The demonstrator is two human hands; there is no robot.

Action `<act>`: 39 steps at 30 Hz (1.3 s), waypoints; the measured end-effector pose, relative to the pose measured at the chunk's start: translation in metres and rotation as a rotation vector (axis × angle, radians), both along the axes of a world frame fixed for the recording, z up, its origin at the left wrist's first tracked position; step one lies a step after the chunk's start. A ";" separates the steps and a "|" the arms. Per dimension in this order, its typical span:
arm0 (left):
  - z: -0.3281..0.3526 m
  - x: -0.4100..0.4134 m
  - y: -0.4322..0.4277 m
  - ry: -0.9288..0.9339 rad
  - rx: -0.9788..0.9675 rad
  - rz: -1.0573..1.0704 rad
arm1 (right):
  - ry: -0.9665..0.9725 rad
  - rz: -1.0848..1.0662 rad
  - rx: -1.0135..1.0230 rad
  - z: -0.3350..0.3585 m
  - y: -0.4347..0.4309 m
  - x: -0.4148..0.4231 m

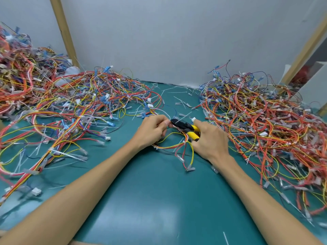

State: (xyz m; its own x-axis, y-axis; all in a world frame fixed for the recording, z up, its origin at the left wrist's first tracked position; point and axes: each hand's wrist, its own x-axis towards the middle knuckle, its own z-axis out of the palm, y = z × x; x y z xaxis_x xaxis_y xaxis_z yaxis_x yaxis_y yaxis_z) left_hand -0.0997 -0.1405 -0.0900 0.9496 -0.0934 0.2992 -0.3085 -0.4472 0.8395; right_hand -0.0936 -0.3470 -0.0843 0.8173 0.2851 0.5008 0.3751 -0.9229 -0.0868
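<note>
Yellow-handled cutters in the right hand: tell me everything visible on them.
The cutters are a small hand tool with a dark head and yellow handles with black trim, probably plastic or rubber grips. The right hand grips the handles and hides their rear ends. The tool lies nearly level above the green mat, head pointing left at the wire bundle that the left hand pinches. Whether the blades are closed cannot be told.

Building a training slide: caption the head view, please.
Right hand grips yellow-handled cutters at a wire harness pinched by the left hand.
</note>
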 end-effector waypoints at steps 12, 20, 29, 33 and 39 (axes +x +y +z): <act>-0.001 -0.001 -0.003 0.047 -0.001 -0.020 | 0.052 -0.001 -0.032 -0.003 -0.005 0.004; 0.001 -0.006 -0.003 0.060 -0.062 -0.025 | 0.037 0.048 -0.044 -0.003 -0.008 0.008; -0.001 -0.006 -0.002 0.046 -0.021 -0.023 | 0.066 0.051 -0.030 0.001 -0.007 0.003; -0.001 -0.005 -0.002 0.072 -0.043 -0.026 | 0.079 0.053 -0.022 0.001 -0.007 0.003; 0.003 -0.007 -0.004 0.082 -0.061 -0.031 | 0.095 0.050 0.003 -0.001 -0.007 0.006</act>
State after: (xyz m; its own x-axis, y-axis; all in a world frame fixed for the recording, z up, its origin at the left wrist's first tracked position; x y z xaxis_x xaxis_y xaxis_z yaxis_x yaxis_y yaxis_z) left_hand -0.1068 -0.1444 -0.0871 0.9680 -0.1075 0.2267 -0.2508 -0.3859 0.8878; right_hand -0.0876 -0.3544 -0.0852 0.8458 0.3255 0.4226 0.4108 -0.9029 -0.1268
